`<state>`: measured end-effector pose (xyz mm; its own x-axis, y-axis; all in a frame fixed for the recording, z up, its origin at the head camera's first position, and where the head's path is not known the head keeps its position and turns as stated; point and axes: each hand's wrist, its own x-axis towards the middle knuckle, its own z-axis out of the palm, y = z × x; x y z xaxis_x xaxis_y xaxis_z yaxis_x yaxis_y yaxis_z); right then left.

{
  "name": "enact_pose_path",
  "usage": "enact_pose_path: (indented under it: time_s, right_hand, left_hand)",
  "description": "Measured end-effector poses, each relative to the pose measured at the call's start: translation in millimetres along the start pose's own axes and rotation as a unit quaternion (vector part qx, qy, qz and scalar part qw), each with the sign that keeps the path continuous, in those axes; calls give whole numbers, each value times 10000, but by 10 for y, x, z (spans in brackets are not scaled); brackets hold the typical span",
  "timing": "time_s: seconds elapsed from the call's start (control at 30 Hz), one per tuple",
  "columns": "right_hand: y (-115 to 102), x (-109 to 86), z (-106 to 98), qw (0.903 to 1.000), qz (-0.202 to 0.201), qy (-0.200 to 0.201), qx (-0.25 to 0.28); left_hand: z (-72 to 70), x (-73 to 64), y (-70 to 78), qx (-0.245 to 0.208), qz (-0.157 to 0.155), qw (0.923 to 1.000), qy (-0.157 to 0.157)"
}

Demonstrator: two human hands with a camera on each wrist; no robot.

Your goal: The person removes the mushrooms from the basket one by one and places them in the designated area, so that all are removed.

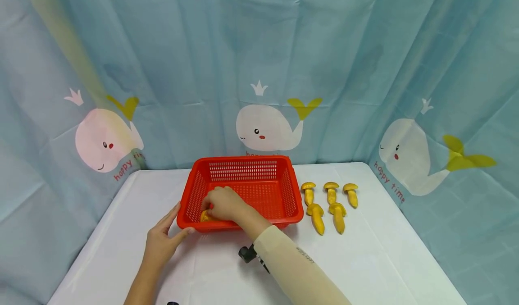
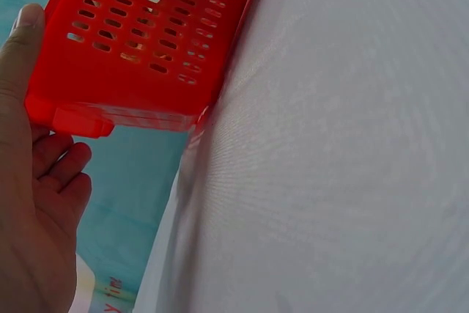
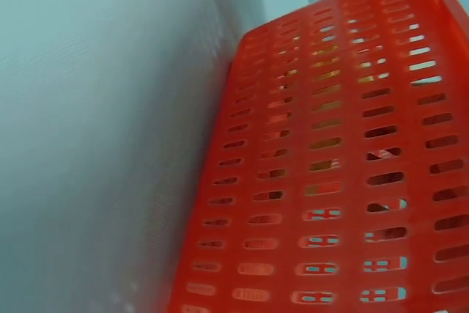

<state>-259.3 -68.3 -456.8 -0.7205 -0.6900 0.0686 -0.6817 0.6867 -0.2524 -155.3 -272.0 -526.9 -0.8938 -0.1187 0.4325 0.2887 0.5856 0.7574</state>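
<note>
A red plastic basket (image 1: 293, 215) with slotted walls stands on the white table. My left hand (image 1: 161, 241) holds its near left corner, the thumb against the front and the fingers along the left side; in the left wrist view the thumb presses the red wall and the lower fingers curl below the rim. Inside the basket, at the near left, my right hand (image 1: 227, 203) reaches down with curled fingers round a yellow mushroom (image 1: 205, 216). Most of that mushroom is hidden by the hand and the front rim. Through the slots in the right wrist view, patches of yellow show.
Several yellow mushrooms, one of them a front one (image 1: 338, 218), lie in two rows right of the basket. A pale blue curtain (image 1: 194, 129) with whale prints hangs behind and beside the table (image 1: 365, 269). A small black object (image 1: 172, 303) shows at the near edge.
</note>
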Motion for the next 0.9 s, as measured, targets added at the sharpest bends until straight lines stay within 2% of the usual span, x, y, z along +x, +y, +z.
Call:
enact_pose_path:
  time_s: [0.13,0.27,0.43,0.57,0.73,0.9]
  right_hand:
    - [35,-26,-58,9991,-144,337,-211]
    - [56,-64,-121,9983,-181,553,-36]
    - [58,-125,-228,9950,-105,863,498]
    - [58,-195,-352,9881,13,1121,1051]
    - [96,-321,-528,9771,125,1433,1567]
    - [175,-454,-656,9681,101,1731,1810]
  left_hand:
    - [13,-4,-18,32,-41,10000,-8]
    - [4,-20,-12,84,-87,9999,-32]
    - [-4,-27,-26,40,24,10000,-10]
    - [2,-22,-34,-57,139,9999,31]
    - [11,-13,-13,-15,68,10000,55]
    - [14,-5,-5,50,-32,10000,8]
